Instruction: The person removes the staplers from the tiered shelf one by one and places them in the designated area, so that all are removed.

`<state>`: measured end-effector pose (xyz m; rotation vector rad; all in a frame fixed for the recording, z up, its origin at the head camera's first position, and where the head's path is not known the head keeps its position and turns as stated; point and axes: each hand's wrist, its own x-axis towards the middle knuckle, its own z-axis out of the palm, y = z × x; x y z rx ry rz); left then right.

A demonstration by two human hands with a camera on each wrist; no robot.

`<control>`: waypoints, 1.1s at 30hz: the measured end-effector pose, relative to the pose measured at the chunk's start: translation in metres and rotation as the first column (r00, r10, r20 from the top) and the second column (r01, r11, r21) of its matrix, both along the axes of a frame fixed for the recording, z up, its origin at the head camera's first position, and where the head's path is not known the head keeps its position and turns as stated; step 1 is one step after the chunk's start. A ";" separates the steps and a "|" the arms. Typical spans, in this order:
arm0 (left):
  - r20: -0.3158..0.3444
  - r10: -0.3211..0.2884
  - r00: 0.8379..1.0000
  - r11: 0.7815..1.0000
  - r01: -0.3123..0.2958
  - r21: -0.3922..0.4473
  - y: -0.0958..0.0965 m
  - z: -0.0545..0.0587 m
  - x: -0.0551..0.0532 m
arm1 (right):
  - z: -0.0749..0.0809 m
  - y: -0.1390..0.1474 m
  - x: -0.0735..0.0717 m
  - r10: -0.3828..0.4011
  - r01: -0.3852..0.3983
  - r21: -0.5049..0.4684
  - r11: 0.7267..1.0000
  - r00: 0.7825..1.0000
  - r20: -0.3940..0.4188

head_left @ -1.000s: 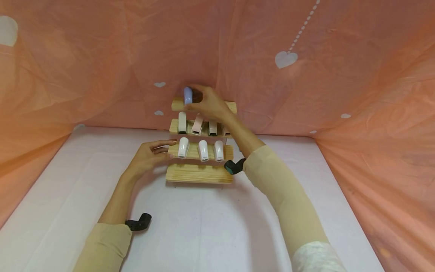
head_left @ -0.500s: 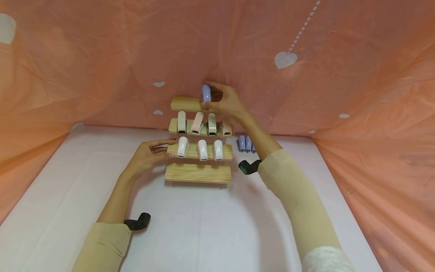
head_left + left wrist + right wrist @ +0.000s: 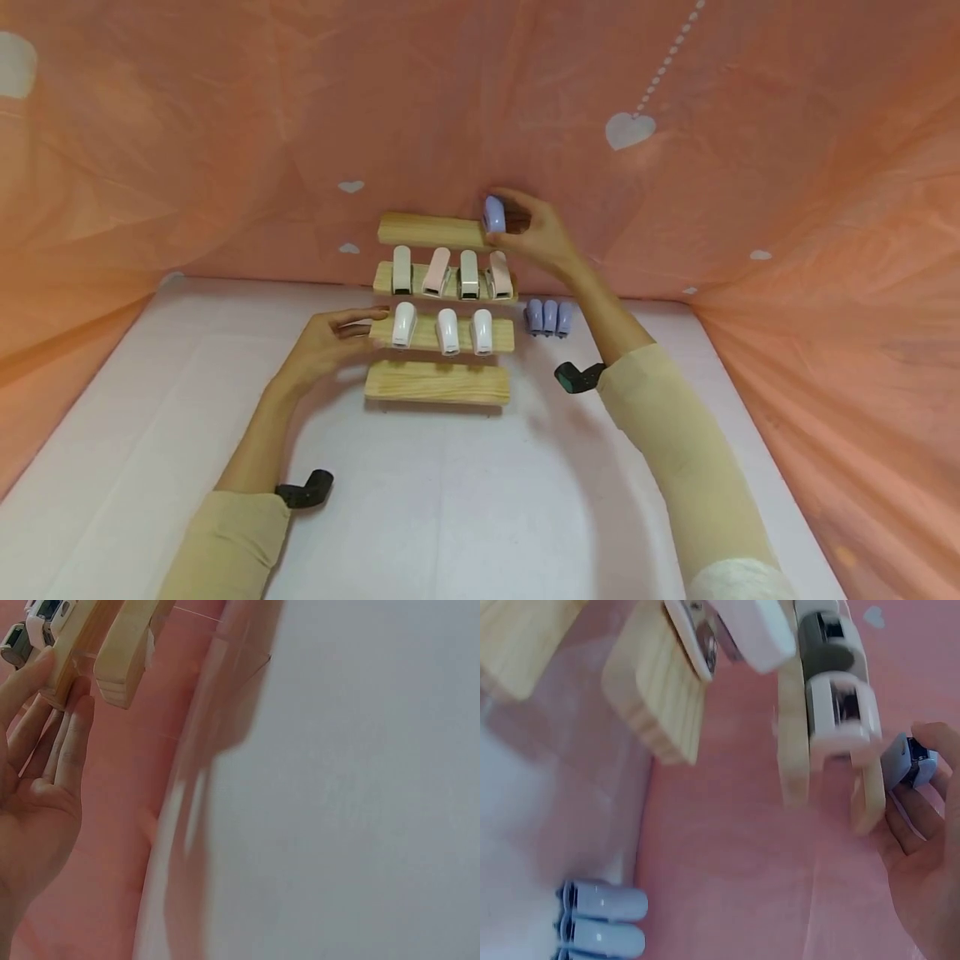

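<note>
Evidently, the right hand (image 3: pixel 542 237) held a small purple stapler (image 3: pixel 494 214) in a narrow pinch between thumb and fingers, at the right end of the wooden rack's (image 3: pixel 437 384) top tier (image 3: pixel 427 229). Whether the base touched the wood or hung just over it could not be told. Handling it well there seemed to call for a level, light touch and fingers parting evenly from both sides, since the glossy, rounded shell might twist under a lopsided squeeze. The left hand (image 3: pixel 324 343) gripped the rack's left end at the 3rd tier down, a sensible brace, as a bump up top could probably jog the whole rack.

Further out, 4 pale green and pink staplers (image 3: pixel 440 268) stood along the rack's 2nd tier; the rightmost sat just below and in front of the pinch, where a dipping thumb might brush it. On the rack's 3rd tier stood 3 white staplers (image 3: pixel 447 332). Just right of the rack, 3 more purple staplers (image 3: pixel 550 317) stood side by side on the white table cover (image 3: pixel 420 517), with the black wrist camera (image 3: pixel 579 378) near enough to catch them if the arm dropped. Close behind the rack, an orange-pink cloth (image 3: pixel 442 100) left the fingertips little room.
</note>
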<state>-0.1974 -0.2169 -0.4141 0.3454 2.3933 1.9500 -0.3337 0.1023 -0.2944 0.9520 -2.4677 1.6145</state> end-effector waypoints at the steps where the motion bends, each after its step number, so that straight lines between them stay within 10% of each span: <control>1: -0.001 -0.007 1.000 1.000 0.007 0.003 0.001 0.000 -0.001 | 0.000 0.005 0.000 -0.008 0.008 -0.011 1.000 1.000 0.003; 26: 0.023 0.010 1.000 0.999 -0.009 -0.038 0.000 0.001 0.001 | -0.007 0.068 0.028 -0.107 0.100 0.097 0.990 0.992 0.070; 33: 0.011 -0.001 1.000 1.000 0.001 -0.020 -0.001 0.003 0.000 | -0.046 0.095 0.013 -0.135 0.128 0.094 0.987 0.988 0.079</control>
